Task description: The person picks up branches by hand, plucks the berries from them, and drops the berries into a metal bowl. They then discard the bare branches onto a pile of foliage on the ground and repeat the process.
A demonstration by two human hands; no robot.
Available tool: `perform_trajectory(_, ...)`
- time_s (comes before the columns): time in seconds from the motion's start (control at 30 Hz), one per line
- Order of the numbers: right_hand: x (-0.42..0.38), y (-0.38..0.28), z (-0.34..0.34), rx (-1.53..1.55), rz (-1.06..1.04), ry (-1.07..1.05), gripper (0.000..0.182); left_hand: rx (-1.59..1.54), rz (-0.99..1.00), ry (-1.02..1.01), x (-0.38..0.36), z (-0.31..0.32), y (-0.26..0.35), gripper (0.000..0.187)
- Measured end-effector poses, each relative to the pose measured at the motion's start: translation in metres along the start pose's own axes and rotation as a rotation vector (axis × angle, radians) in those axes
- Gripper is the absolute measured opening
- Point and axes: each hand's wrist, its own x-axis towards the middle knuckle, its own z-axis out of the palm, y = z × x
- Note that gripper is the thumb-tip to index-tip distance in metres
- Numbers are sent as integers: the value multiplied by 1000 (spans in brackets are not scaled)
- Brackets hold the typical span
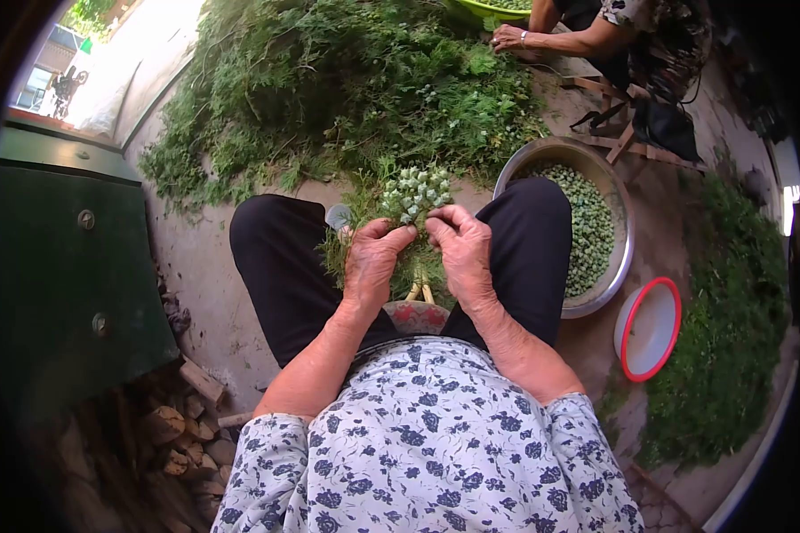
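A green sprig with a cluster of pale green cones [416, 194] is between my two hands, above my knees. My left hand [378, 258] has its thumb and fingers pressed together on the sprig's left side. On the right side of the cluster, my right hand [462, 249] pinches at its lower edge, fingertips bent inward. Feathery green foliage [336, 253] hangs below and left of my left hand. Beside my right knee stands a wide metal basin [625, 231] holding many green cones [589, 244].
A large heap of green branches [329, 89] lies ahead. A co-worker's hand [508, 38] is at its far right, near a green basin [489, 11]. A red-rimmed bowl [649, 329] and more greenery [720, 355] lie right; a dark green cabinet [71, 258] and firewood [173, 435] are left.
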Motion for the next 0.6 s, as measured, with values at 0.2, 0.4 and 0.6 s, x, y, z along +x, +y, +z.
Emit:
perform_trajectory(0.2, 18, -53, -61, -46, -440, 356, 12, 104, 13, 47, 0, -13, 6, 9)
perform_trajectory(0.4, 29, -56, -150, -986, -651, 724, 18, 94, 0, 26, -4, -5, 10, 13)
perform_trajectory(0.6, -1, -74, -70, -91, -172, 81, 20, 168, 44, -40, -3, 0, 0, 5)
